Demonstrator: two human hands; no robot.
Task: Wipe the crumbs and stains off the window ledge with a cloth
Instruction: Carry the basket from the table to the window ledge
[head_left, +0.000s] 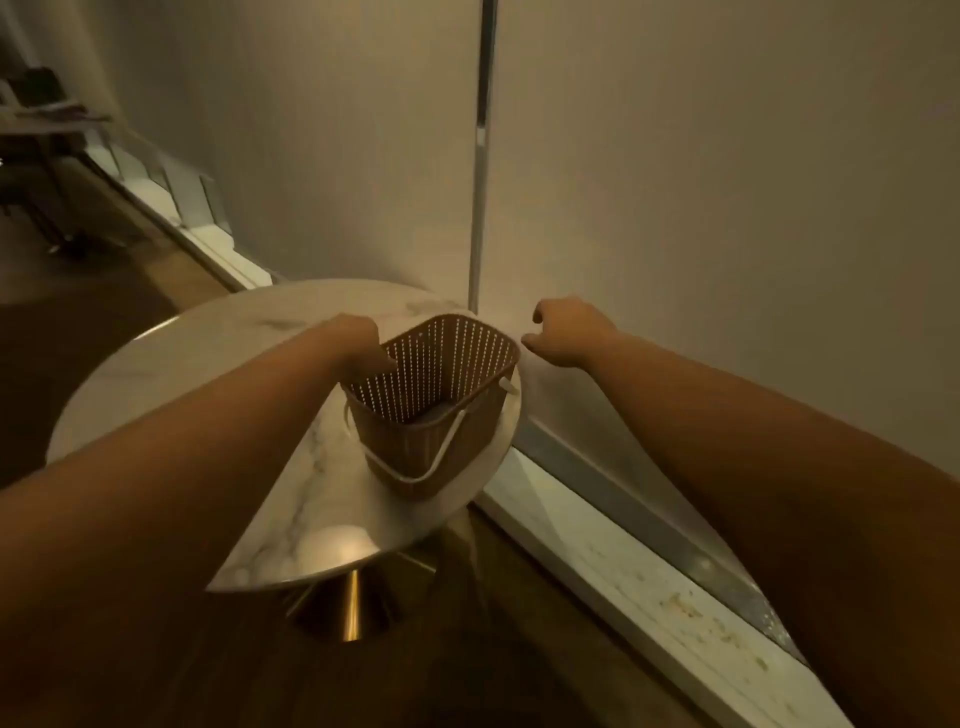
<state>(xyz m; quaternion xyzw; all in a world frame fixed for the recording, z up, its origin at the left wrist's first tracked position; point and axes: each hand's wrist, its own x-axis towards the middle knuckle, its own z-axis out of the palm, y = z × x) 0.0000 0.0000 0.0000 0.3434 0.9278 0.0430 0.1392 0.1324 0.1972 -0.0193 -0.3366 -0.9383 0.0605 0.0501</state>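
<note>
Head view, from my remote seat: my left hand sits at the left rim of the brown perforated basket, fingers dipping inside; I cannot tell whether they grip the rim or anything within. My right hand hovers just right of the basket, fingers loosely curled, holding nothing. The basket stands at the right edge of the round marble table, nearest the window. A grey shape lies on its bottom; I cannot say whether it is the cloth. The window ledge runs below right, speckled with crumbs.
</note>
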